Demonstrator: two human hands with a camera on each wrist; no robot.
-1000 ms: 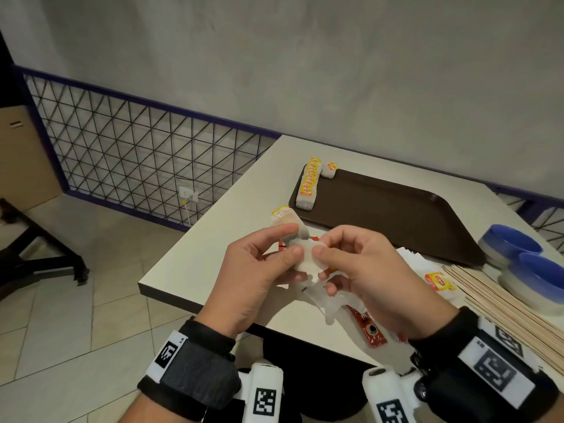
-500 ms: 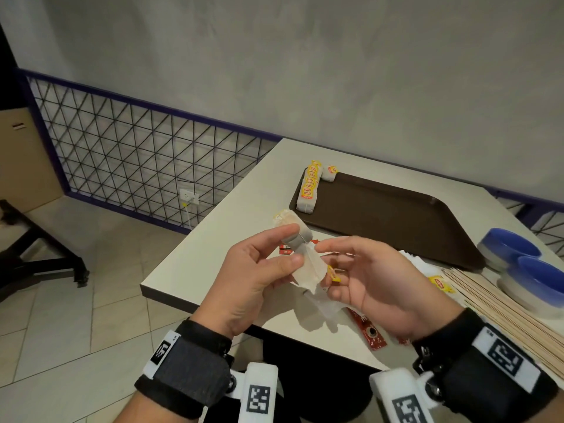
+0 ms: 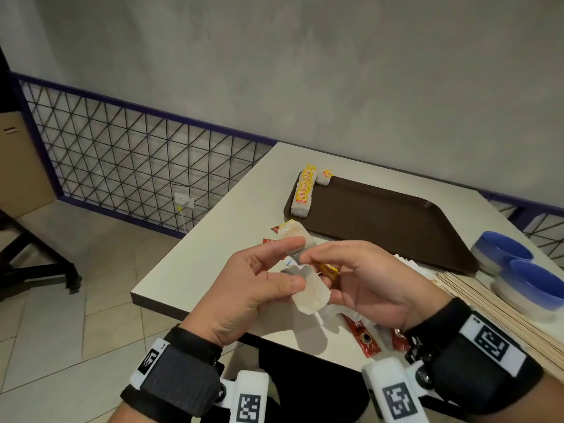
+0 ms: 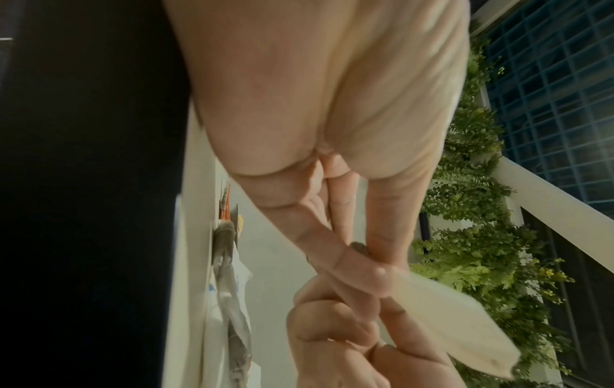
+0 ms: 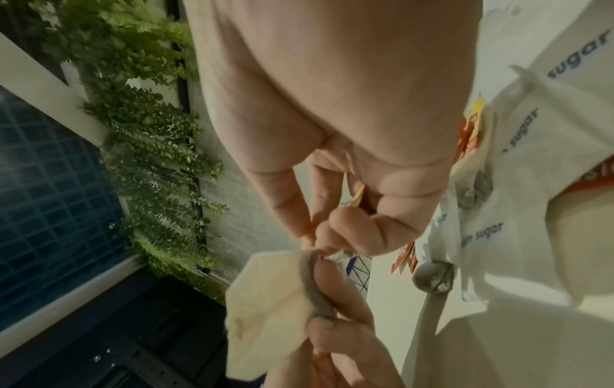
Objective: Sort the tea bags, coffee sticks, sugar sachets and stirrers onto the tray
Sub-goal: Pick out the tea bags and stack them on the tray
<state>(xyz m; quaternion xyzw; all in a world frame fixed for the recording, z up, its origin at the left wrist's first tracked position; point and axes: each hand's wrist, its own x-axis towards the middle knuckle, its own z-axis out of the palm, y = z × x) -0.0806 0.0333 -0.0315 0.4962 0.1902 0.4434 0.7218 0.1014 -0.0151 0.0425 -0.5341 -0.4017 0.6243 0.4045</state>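
Observation:
My left hand (image 3: 294,262) pinches two pale tea bags (image 3: 311,293) between thumb and index finger, above the table's near edge. My right hand (image 3: 316,264) meets it from the right and pinches the string at the top of the bags. The bag's yellow tag (image 3: 328,268) lies against its fingers. In the left wrist view the tea bag (image 4: 465,323) juts out past my left hand (image 4: 365,262). In the right wrist view my right hand (image 5: 319,241) pinches at the tea bag (image 5: 272,296). The brown tray (image 3: 396,221) holds a row of tea bags (image 3: 303,190) along its left rim.
Red coffee sticks (image 3: 364,337) and white sugar sachets (image 3: 406,261) lie on the table under and beside my hands. Wooden stirrers (image 3: 488,297) lie at the right, next to two blue bowls (image 3: 503,248). A single tea bag (image 3: 325,177) sits at the tray's far left corner.
My right hand let go of the tea bags and opened, then came back and pinched the string at their top. My left hand kept its hold and turned the bags.

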